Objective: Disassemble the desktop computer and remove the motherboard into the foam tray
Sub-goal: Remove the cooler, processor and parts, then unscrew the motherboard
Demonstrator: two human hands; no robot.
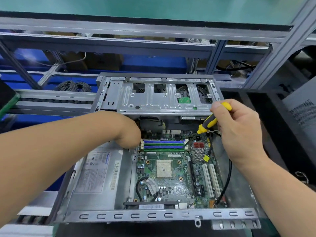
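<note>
Computer case: open grey sheet-metal desktop chassis, lying flat on the counter with its side panel off.
Motherboard: green printed circuit board, seated in the floor of the chassis, right of centre; bare square processor socket near its middle.
Memory slots: blue and green parallel slots along the far edge of the board.
Expansion slots: two white long slots and a black one on the right side of the board.
Power supply: grey metal box with a white printed label, left of the board inside the chassis.
Drive cage: silver stamped-metal bracket, spanning the far end of the chassis above the board.
Cable: black wire running along the right edge of the board.
Left hand: reaches in at the far left corner of the board, beside the memory slots; its fingers are hidden, so their state cannot be told.
Right hand: fingers curled around the yellow-and-black screwdriver, whose tip points down at the far right corner of the board.
</note>
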